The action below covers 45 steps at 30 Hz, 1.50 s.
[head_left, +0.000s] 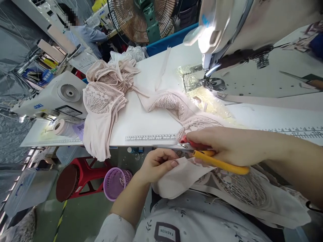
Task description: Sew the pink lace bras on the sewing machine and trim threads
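My left hand (156, 165) pinches the edge of a pale pink bra piece (174, 179) just below the table's front edge. In my right hand (227, 143) is a pair of scissors (222, 164) with one yellow and one red handle. Their blades point left, above my left fingers and close to the fabric. Whether the blades are cutting anything is not visible. Lace cups of the bra piece rest over my lap, under the right forearm. More pink lace bra fabric (174, 104) stretches across the table to the left and meets the work by my right hand.
A stack of lace bra pieces (101, 101) hangs over the table's left front edge. Above right stands a lit sewing machine (214, 37); another sewing machine (63, 97) is at left. A fan (151, 25), a co-worker (87, 35), a red stool (83, 178) and a purple basket (114, 185) are around.
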{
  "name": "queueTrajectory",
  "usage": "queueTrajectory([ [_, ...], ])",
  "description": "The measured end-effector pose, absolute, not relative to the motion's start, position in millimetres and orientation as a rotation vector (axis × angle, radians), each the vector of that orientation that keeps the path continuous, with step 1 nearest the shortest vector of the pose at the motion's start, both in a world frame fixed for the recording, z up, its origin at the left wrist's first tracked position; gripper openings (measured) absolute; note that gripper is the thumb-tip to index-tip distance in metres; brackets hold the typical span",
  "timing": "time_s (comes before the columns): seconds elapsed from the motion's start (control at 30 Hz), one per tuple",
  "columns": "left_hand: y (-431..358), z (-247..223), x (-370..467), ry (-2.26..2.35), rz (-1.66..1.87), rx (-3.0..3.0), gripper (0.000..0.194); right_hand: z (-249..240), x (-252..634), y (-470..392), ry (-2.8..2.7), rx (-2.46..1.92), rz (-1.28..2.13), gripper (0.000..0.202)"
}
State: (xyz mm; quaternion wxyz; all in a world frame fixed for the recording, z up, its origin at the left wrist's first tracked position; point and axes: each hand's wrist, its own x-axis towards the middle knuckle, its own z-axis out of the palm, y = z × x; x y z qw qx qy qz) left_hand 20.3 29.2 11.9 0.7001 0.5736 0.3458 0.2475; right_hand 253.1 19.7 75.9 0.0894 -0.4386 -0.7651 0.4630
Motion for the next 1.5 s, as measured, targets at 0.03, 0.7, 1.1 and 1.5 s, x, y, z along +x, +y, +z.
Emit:
queueTrajectory([
  [0.03, 29.6, 10.1, 18.1, 0.769, 0.536, 1.296, 0.031, 77.0, 255.4, 20.7, -2.289, -1.293, 1.374, 0.025],
  [0.7, 23.1, 14.9, 37.1, 0.811, 0.596, 1.179, 0.026, 86.9, 245.2, 28.9, -2.466, -1.337, 1.184, 0.02],
  [1.1, 22.5, 15.7, 40.1, 0.89, 0.549, 1.169, 0.03, 84.9, 242.6, 32.8, -2.493, -1.315, 1.103, 0.017],
  [1.5, 10.2, 17.0, 46.2, 0.942, 0.571, 1.498, 0.036, 69.4, 237.0, 22.6, -2.355, -1.441, 1.1, 0.016],
])
